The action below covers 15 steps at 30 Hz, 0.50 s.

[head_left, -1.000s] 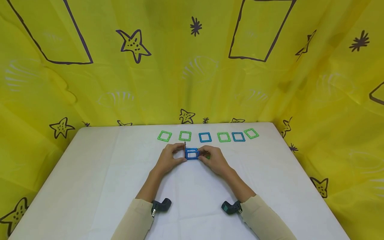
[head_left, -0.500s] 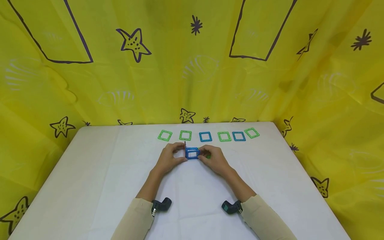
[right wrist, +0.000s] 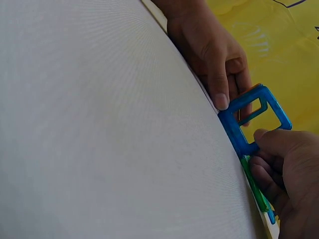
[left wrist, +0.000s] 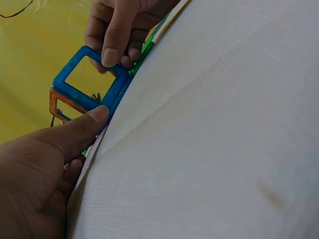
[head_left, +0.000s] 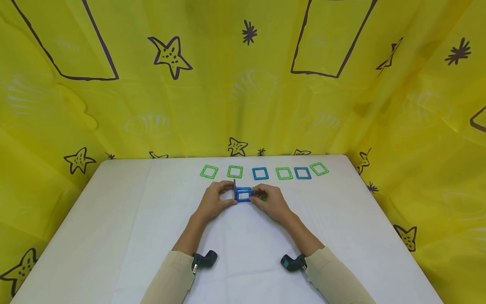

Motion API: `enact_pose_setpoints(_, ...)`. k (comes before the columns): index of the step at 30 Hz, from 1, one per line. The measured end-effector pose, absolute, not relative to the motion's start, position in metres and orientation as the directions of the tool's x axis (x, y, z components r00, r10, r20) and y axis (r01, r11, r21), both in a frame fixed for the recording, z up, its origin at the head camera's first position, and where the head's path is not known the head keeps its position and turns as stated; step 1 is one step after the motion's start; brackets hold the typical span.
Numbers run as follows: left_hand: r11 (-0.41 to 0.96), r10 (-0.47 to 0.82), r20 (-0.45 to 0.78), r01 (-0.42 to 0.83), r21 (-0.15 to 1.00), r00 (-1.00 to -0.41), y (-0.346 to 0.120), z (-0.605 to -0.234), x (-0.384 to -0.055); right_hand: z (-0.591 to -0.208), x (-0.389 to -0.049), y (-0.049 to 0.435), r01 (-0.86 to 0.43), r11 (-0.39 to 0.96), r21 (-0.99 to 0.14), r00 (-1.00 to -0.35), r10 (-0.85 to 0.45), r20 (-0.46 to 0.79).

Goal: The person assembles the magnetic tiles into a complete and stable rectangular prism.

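On the white desk [head_left: 95,236], near the middle toward the back, a little build [head_left: 244,192] of thin, shiny square frames, like tiny windows. In front, a blue frame [right wrist: 232,132] with round corners and a big square hole. Behind it, more blue. At the left end, an orange frame [left wrist: 53,102], dark reddish from above. At the right end, low down under the right hand [head_left: 274,202], a green piece [right wrist: 254,185], partly hidden; joined on or just beside, cannot tell.

Blue frame standing up on its edge, flat face to the near side, about as wide as tall. Orange frame standing too, but turned sideways, from above just a thin line pointing away. Green piece low along the desk, to the right. Counting the green piece, longest way from left to right.

Left hand [head_left: 212,200] gripping the left end, thumb on the blue frame's low corner, fingers by the orange frame. Right hand pinching the blue frame's right side, thumb in front.

Farther back, six flat frames [head_left: 260,179] in a row, four green and two blue. Past the desk, yellow cloth [head_left: 212,105] with dark stars.
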<state>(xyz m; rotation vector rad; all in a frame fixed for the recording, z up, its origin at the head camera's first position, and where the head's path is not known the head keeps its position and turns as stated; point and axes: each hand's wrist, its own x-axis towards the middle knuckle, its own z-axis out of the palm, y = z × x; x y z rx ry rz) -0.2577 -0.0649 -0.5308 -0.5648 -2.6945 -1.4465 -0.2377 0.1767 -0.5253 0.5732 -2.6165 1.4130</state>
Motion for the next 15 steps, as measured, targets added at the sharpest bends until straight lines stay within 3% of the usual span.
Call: enact_pose_setpoints(15,0.503,0.309,0.21,0.347,0.791,-0.928,-0.0662,-0.5325,-0.2594,-0.5221,-0.2366,0.1749,-0.375,0.517,-0.769,-0.925,-0.265,0.273)
